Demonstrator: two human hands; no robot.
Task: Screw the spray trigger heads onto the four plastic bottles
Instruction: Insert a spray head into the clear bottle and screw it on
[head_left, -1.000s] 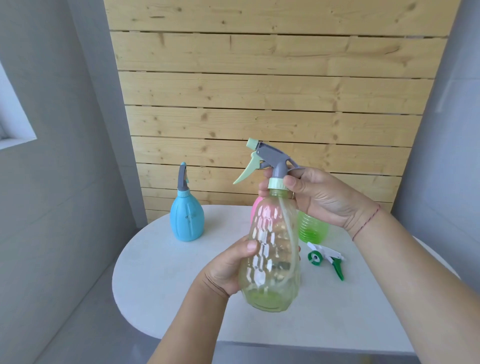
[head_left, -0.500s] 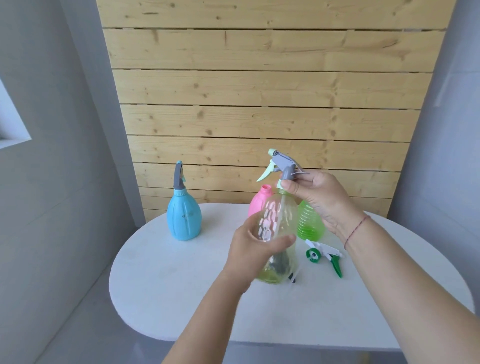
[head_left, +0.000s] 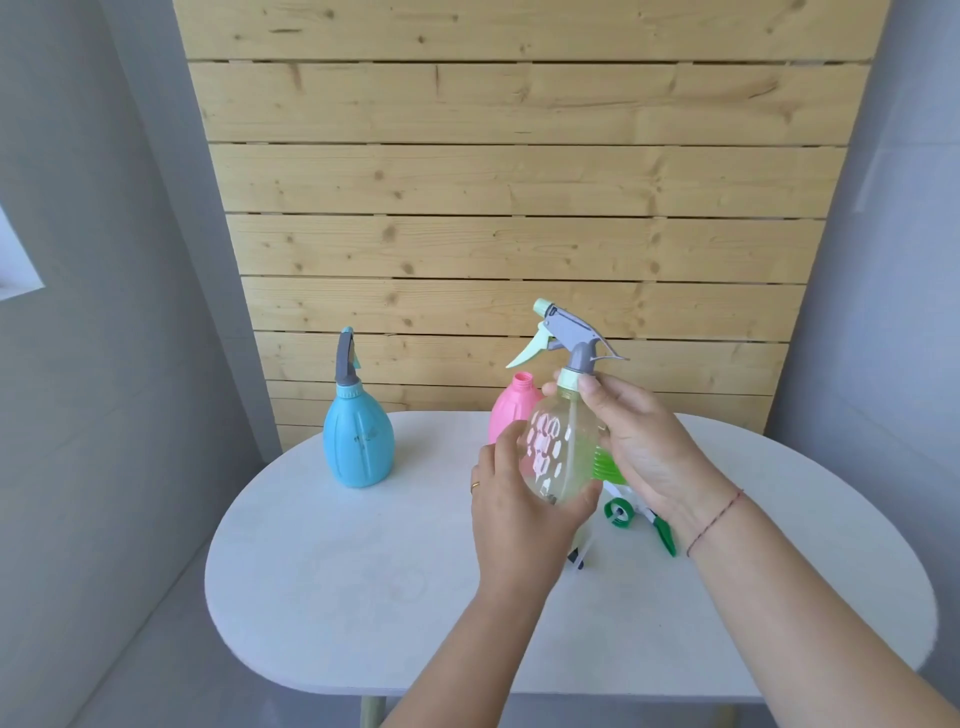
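Observation:
I hold a clear yellowish bottle (head_left: 563, 447) upright above the table. My left hand (head_left: 514, 509) wraps its lower body. My right hand (head_left: 639, 441) pinches the pale green collar of its grey trigger head (head_left: 571, 338), whose nozzle points left. Behind it stands a pink bottle (head_left: 511, 410) with an open neck, and a green bottle (head_left: 608, 467) is mostly hidden by my right hand. At the back left stands a blue bottle (head_left: 358, 447) with a grey trigger head on it. A loose green-and-white trigger head (head_left: 641, 517) lies on the table beside my right wrist.
The white oval table (head_left: 337, 582) ends near me at a rounded front edge. A wooden slat wall (head_left: 493, 208) rises behind it, with grey walls on both sides. A small dark-tipped part (head_left: 576, 561) lies just under my left hand.
The clear bottle has moved away from me and lower, toward the table's middle. My left hand has shifted from its side to wrapping its lower front. My right hand stays on the collar.

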